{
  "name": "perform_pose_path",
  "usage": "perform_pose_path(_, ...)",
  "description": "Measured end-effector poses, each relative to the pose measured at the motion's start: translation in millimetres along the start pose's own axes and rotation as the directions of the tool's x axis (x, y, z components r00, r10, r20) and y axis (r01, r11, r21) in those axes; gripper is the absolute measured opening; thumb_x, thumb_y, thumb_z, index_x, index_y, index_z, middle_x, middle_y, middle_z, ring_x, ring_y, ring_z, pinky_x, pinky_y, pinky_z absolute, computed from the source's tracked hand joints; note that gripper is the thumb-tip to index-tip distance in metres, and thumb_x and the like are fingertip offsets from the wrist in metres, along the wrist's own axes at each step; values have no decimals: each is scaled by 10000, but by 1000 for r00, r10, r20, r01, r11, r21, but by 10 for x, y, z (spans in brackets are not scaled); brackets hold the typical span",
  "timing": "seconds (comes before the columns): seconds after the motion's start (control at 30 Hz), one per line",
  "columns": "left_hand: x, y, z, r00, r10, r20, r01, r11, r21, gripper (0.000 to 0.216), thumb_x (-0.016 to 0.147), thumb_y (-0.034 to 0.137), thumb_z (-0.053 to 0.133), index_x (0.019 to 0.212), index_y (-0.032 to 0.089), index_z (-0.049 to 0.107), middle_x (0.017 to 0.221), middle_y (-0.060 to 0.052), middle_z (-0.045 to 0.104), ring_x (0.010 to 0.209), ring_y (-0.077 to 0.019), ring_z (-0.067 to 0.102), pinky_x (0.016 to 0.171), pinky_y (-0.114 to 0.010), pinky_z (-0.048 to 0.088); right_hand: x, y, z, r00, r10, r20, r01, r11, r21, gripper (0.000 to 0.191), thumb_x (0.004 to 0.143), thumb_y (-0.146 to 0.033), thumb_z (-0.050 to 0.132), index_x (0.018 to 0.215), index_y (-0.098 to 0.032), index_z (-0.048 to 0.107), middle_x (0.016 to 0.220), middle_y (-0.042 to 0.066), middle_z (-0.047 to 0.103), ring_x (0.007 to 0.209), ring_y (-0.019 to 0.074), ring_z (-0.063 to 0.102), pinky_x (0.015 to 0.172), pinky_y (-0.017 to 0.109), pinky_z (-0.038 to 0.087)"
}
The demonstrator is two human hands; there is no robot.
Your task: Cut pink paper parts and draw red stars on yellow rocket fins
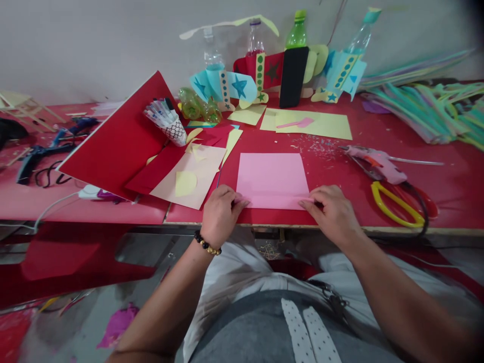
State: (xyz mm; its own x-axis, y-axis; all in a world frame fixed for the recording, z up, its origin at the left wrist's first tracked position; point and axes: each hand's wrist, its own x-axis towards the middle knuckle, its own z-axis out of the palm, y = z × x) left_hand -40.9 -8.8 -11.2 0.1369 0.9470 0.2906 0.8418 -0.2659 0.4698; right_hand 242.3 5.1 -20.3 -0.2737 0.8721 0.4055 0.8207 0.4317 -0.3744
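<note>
Thin rectangular pink paper sheet (272, 176), light and easily creased, is pinched narrowly by the left hand (220, 214) and right hand (328, 212) at its near edge, the best hold.

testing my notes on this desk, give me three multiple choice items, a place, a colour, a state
1. Where is the hot glue gun?
A floor
B right of the pink paper sheet
C on the wall

2. What colour is the tabletop?
A blue
B white
C red

3. Which hand touches the sheet's near edge?
A both, left hand and right hand
B only the right
C neither

1 B, it lies right of the sheet
2 C, red shows around the sheet
3 A, both hands rest there
</note>
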Motion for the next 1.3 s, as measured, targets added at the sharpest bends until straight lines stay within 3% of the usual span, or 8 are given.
perform_pose_path(0.57,24,51,9,1000,22,-15,-19,989,148,239,901,339,625,740,171,571,873,-42,564,838,-205,556,782,-325,459,94,35,6,999,-37,39,41,993,-114,379,919,-415,533,598,-224,468,635,42,512,683,204,438,637,342,351)
perform_pose_path(1.3,87,93,4,997,-32,75,12,967,254,260,936,365,562,848,140,658,928,-65,583,842,-213,601,778,-324,485,115,17,1,997,-10,81,24,984,-176,361,925,-391,520,627,-191,555,654,44,544,688,192,440,658,310,339)
